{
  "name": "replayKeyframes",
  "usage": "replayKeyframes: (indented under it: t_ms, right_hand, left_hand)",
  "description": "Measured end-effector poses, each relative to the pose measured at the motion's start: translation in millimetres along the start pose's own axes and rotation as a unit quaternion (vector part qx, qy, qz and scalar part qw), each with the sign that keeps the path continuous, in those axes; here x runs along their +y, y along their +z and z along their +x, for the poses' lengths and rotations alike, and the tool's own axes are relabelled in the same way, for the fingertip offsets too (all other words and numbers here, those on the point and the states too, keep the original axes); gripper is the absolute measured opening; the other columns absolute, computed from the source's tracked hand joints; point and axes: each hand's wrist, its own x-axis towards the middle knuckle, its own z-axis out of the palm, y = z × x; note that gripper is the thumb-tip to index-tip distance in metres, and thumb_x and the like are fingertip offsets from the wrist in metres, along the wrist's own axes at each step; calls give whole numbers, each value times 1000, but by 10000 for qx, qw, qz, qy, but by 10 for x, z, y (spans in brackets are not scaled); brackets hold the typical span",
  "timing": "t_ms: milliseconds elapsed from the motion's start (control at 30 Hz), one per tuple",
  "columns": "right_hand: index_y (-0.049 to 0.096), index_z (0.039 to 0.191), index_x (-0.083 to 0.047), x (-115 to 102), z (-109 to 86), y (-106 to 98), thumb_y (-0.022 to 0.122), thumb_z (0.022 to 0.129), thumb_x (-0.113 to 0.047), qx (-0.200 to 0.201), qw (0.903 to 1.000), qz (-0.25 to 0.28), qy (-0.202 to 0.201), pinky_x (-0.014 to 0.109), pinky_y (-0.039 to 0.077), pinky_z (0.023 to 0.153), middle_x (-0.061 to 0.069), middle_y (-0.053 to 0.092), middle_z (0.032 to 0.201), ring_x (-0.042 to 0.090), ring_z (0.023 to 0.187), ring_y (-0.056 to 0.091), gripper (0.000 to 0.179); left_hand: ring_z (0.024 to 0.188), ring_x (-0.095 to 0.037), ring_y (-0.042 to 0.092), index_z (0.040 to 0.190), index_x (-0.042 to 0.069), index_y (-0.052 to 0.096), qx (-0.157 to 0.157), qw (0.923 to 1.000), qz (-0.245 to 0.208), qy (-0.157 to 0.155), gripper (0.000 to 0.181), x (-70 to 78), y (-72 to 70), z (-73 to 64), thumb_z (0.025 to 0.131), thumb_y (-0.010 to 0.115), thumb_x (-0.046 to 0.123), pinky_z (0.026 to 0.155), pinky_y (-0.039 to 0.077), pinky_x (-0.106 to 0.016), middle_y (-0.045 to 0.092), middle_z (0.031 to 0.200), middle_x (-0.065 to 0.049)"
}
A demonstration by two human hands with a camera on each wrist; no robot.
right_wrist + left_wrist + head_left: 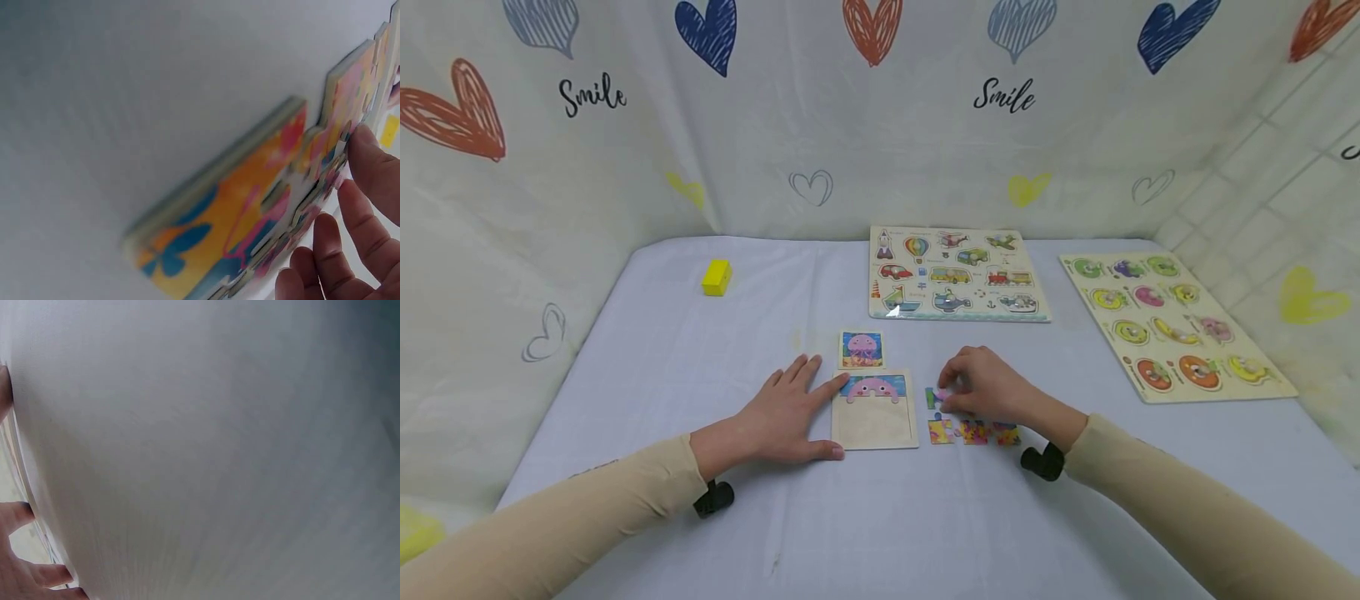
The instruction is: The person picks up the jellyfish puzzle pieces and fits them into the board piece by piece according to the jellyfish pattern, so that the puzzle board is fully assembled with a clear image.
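A square wooden puzzle tray lies mid-table, its top strip filled with pieces showing a pink face on blue. My left hand rests spread at the tray's left side, its index finger on the upper left corner and its thumb by the lower left one. To the right, my right hand pinches a puzzle piece between thumb and fingers, mostly hidden by them. Several orange, pink and yellow jigsaw pieces lie just below that hand; the right wrist view shows such a piece up close.
A small picture card with a pink jellyfish touches the tray's top edge. Behind stands a vehicle puzzle board; a fruit puzzle board lies at the right. A yellow block sits at the back left on the white tablecloth.
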Motion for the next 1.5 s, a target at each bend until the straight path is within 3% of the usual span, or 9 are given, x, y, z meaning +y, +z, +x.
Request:
replayKeyframes:
  t_ms: [233,467,667,833,1000,1500]
  right_hand:
    - [72,95,-13,-37,-27,17,85,84,-17,130,9999,30,49,33,46,81,-1,68,95,19,91,53,18]
    - [66,93,-16,-66,-64,30,81,88,-14,117,9990,366,214,36,46,84,-3,66,91,19,91,55,16]
    - [66,92,-16,-48,-58,50,74,94,-13,45,9955,909,264,36,54,87,-2,69,95,17,90,60,9]
    - [70,96,-14,-85,-42,29,73,95,-13,133,9906,1338,239,32,52,82,0,69,93,17,86,60,4]
    - [73,102,-9,-148,8,43,75,94,-17,115,9854,1663,354,29,51,80,3,70,92,17,84,61,11]
    - [72,96,-6,-402,162,162,78,92,-20,-103,9661,2473,739,25,47,67,3,68,81,16,76,58,15]
  left_hand:
    - [153,-50,22,161,18,34,-15,10000,-15,-5,99,3,-1,4,83,70,67,116,28,-70,24,165,-28]
    - [154,-50,21,161,19,33,-40,10000,-6,-41,99,5,3,2,84,71,67,117,28,-69,23,165,-28]
    - [153,-50,21,161,18,34,-19,10000,-17,-43,99,0,14,-2,83,71,67,117,28,-70,24,165,-28]
    - [154,-50,20,161,19,33,-33,10000,18,-49,98,3,9,-4,84,70,67,117,28,-69,23,166,-27]
    - [154,-49,20,162,20,33,-51,10000,-8,-54,99,6,5,-5,84,70,68,118,27,-69,22,166,-27]
    - [155,-49,19,162,22,32,-95,9999,-3,-94,99,4,11,6,83,69,69,119,26,-68,21,167,-26]
